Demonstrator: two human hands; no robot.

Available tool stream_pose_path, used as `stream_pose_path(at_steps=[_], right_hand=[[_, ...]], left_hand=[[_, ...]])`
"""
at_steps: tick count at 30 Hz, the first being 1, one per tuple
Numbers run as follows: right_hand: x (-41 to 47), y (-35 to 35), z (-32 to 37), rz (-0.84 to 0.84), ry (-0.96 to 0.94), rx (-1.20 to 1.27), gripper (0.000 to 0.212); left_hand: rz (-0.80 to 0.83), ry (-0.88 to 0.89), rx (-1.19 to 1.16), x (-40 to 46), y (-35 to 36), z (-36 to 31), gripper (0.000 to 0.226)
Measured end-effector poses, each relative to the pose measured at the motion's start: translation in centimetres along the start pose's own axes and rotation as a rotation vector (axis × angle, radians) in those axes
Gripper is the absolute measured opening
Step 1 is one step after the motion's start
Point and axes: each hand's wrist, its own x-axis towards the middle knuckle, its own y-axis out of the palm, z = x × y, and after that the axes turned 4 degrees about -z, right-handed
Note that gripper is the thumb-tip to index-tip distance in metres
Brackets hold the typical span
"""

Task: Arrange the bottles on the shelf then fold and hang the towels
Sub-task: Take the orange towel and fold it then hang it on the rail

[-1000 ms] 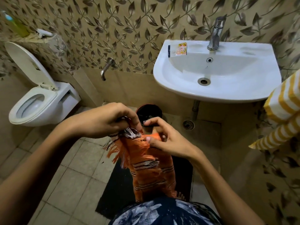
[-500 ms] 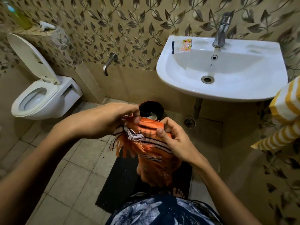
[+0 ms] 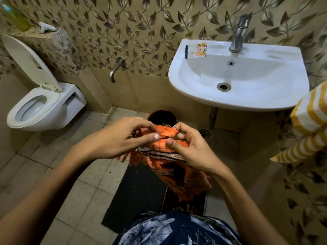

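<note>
The orange towel (image 3: 166,152), with black and white stripes and a fringe, is held in the air in front of the person, above the dark floor mat (image 3: 139,193), and its lower part hangs down in a loose bundle. The left hand (image 3: 122,137) pinches the upper edge between thumb and fingers, and the right hand (image 3: 191,147) has its grip clamped on the folded top, the thumb pressing on the striped band. I judge that the fold is in progress; to do it well, both hands should bring the two edges exactly together, keep the fringe on one side, and pull the cloth flat before the next fold, because the hanging part looks crumpled. There is one orange towel in the hands and one yellow striped towel (image 3: 311,124) hanging at the right, beside the one white sink (image 3: 265,99). On the ledge (image 3: 33,33) over the one toilet (image 3: 44,106) I can see one green bottle (image 3: 17,18); other bottles are not in view.
</note>
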Motion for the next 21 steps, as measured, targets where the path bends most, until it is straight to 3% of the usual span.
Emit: stream_pose_path(at_steps=[8,13,15,21], right_hand=[[-0.3,0.1,-0.4,-0.057,0.025,-0.004,0.02],[-0.8,-0.6,-1.2,-0.037,0.056,-0.146,0.022],[-1.1,-1.1,-1.8,0.016,0.07,-0.207,0.023],[-2.1,-3.0,-3.4,0.349,0.18,-0.489,0.045]], left_hand=[[0.066,0.029,0.126,0.1,-0.1,0.1,0.046],[0.043,0.099,0.042,0.3,-0.1,-0.2,0.032],[0.095,0.141,0.018,0.4,0.0,-0.2,0.014],[0.182,0.247,0.009,0.0,0.4,-0.2,0.022]])
